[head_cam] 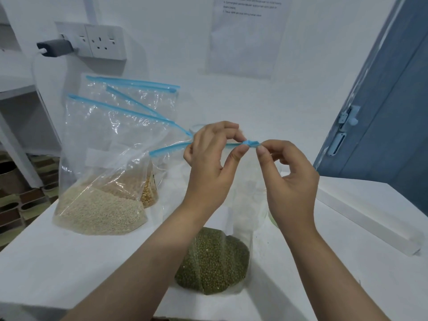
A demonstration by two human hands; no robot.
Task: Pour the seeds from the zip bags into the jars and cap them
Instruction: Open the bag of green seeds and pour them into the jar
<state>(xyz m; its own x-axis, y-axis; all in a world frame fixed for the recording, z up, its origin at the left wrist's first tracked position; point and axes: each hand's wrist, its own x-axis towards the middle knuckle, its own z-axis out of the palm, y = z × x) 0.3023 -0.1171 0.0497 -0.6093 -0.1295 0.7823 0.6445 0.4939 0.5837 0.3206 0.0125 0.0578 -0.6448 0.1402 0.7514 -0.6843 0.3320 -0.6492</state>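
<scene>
A clear zip bag of green seeds [212,262] stands on the white table [69,262] in front of me. Its blue zip strip [169,149] runs across at hand height. My left hand [213,158] pinches the strip near its right end. My right hand [289,172] pinches the blue slider [251,143] at that end. To the left stand a bag of pale seeds [99,212] and, behind it, a bag of brown seeds [132,184] and a bag of yellow seeds [148,195]. A clear jar rim [196,128] shows behind my left hand, mostly hidden.
A long white box [370,218] lies on the table at the right. A wall socket with a plugged charger [55,47] is at the back left. A blue door [382,112] stands at the right, and a paper sheet [247,35] hangs on the wall.
</scene>
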